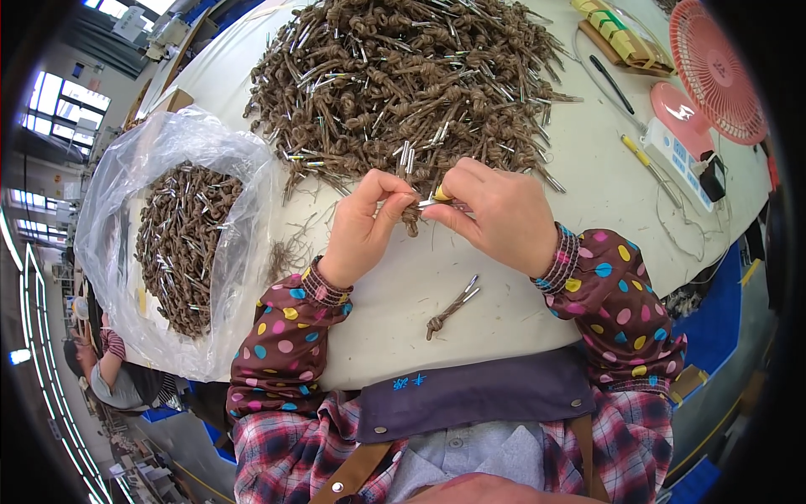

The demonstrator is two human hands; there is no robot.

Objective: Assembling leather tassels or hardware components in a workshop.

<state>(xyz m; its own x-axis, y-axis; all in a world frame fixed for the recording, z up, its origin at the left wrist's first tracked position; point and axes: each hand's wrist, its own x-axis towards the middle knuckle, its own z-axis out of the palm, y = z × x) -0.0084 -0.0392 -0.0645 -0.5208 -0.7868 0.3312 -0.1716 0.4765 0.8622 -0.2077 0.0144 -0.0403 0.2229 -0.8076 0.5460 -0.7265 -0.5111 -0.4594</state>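
Observation:
Both of my hands meet over the table at the near edge of a large heap of knotted brown cords [403, 92] with silvery metal tips. My left hand [363, 223] is closed in a pinch on one knotted cord [410, 220], whose knot hangs below the fingertips. My right hand [499, 206] is also closed, its thumb and forefinger at a metal end beside that knot. Something small and yellow [441, 193] shows at the right fingertips; its kind is hidden. A single knotted cord [449, 311] lies apart on the table, nearer to me.
At left, a clear plastic bag [243, 277] stands open, holding many knotted cords. Loose fibre scraps [290, 252] lie beside it. To the right are a pink fan [718, 71], a white power strip [678, 164], a black pen [611, 84] and a yellow-handled tool [638, 153].

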